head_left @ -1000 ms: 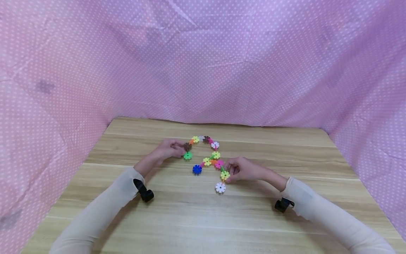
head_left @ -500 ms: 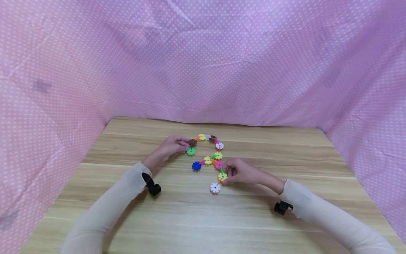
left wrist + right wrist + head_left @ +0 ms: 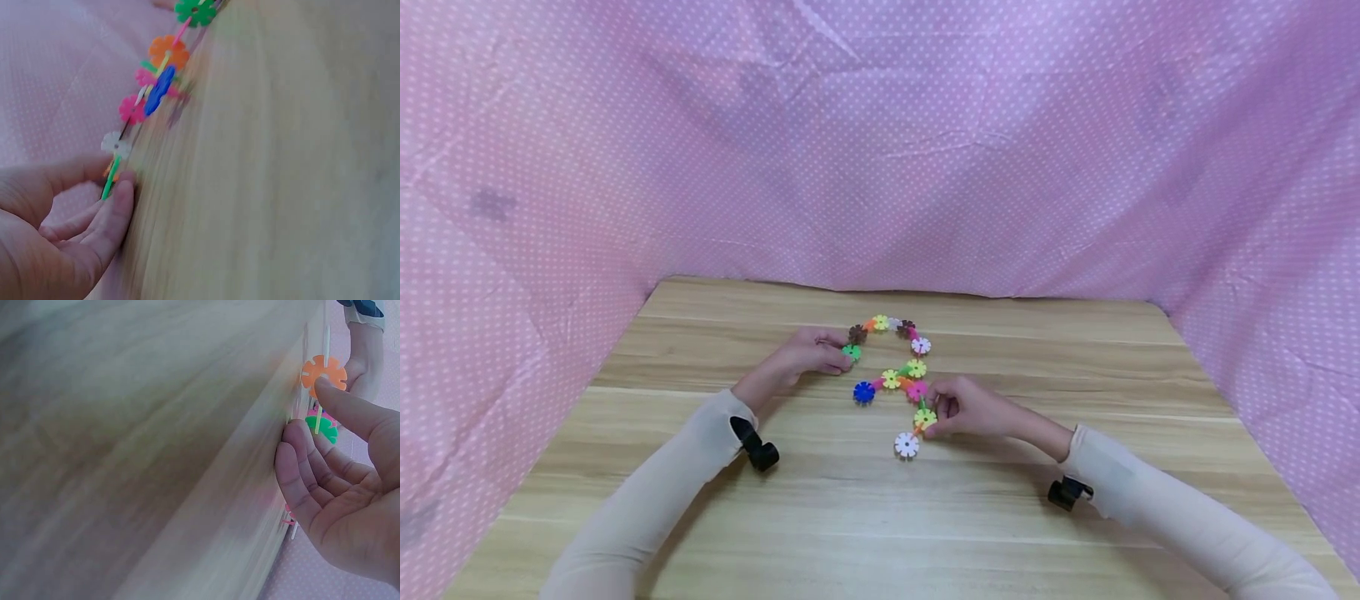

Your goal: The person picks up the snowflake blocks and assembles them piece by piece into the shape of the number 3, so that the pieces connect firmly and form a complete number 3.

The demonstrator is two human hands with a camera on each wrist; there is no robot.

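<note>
A chain of colourful snowflake building discs [image 3: 891, 380] lies on the table, curving round at the top with a side branch ending in a blue disc [image 3: 863, 392]. My left hand [image 3: 808, 352] pinches the green disc [image 3: 852, 352] at the chain's upper left end, beside a brown disc [image 3: 857, 334]. In the left wrist view that disc [image 3: 110, 178] stands edge-on between thumb and fingers. My right hand [image 3: 977, 407] holds the lower part near a yellow disc [image 3: 926, 418], above the white end disc [image 3: 907, 445]. Its thumb touches an orange disc [image 3: 324, 369] in the right wrist view.
The wooden table [image 3: 820, 525] stretches out on all sides of the chain. Pink dotted cloth [image 3: 880, 167] hangs behind it and along both sides. Each sleeve carries a black wrist camera, the left [image 3: 760, 452] and the right [image 3: 1067, 492].
The chain's upper loop has shifted right and slightly away, while the white end disc has moved left. My left hand has slid from around the brown disc down to the green one.
</note>
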